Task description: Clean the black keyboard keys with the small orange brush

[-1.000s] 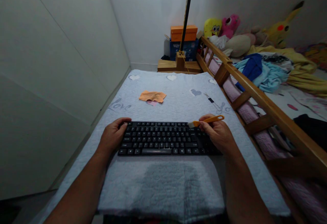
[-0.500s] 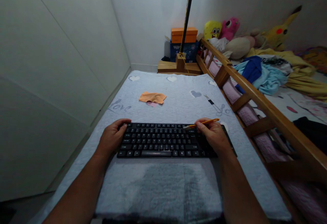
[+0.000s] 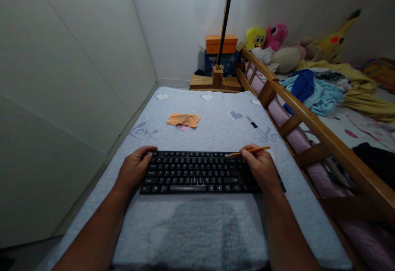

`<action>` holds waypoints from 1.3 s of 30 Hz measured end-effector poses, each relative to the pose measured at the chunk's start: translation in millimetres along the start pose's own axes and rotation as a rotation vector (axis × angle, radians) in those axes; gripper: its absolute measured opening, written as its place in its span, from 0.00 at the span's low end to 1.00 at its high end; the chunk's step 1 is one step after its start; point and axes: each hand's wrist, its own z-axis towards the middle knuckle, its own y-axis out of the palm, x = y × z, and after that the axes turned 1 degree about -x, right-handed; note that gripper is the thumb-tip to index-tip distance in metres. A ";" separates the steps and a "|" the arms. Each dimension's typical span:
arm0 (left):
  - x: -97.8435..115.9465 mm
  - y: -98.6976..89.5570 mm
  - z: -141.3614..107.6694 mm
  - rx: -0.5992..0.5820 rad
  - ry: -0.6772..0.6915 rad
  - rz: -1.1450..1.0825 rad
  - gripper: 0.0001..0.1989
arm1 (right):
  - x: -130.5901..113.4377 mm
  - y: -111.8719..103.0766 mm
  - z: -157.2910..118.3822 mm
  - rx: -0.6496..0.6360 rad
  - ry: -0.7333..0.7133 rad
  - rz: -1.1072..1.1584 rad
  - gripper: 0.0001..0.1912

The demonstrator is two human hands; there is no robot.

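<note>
A black keyboard (image 3: 188,173) lies on the light blue cloth-covered table (image 3: 191,221). My left hand (image 3: 135,167) grips the keyboard's left end, thumb on top near the upper left corner. Pinched in my right hand (image 3: 258,162) is an orange brush (image 3: 254,150), its pale bristle tip over the upper right keys. That hand hovers above or rests on the keyboard's right end, hiding several keys there. An orange cloth (image 3: 184,119) lies crumpled beyond the keyboard. To the right of it is a thin wire tool with a black band (image 3: 254,125).
A wooden bed rail (image 3: 311,116) runs along the table's right side, with clothes (image 3: 324,92) and plush toys (image 3: 255,37) behind it. At the far end stand a dark pole (image 3: 226,19) and an orange box (image 3: 221,44). A pale panel wall is at left.
My right hand has shifted slightly to the right, and the brush tip has moved right along the upper keys. My left hand keeps its hold on the keyboard.
</note>
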 end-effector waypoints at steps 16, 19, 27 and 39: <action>-1.8 0.5 0.1 0.001 0.010 0.018 0.22 | 0.2 4.3 -3.6 0.034 -0.043 -0.093 0.14; -0.4 0.1 0.2 -0.004 0.001 0.023 0.22 | 2.6 5.6 -2.9 0.037 -0.068 -0.152 0.14; -3.3 0.0 1.3 -0.002 0.015 0.032 0.23 | 5.6 2.1 -11.7 0.261 -0.144 -0.132 0.13; -4.1 0.9 0.1 0.003 0.009 0.019 0.24 | -1.7 23.4 -20.5 0.080 -0.281 -0.108 0.12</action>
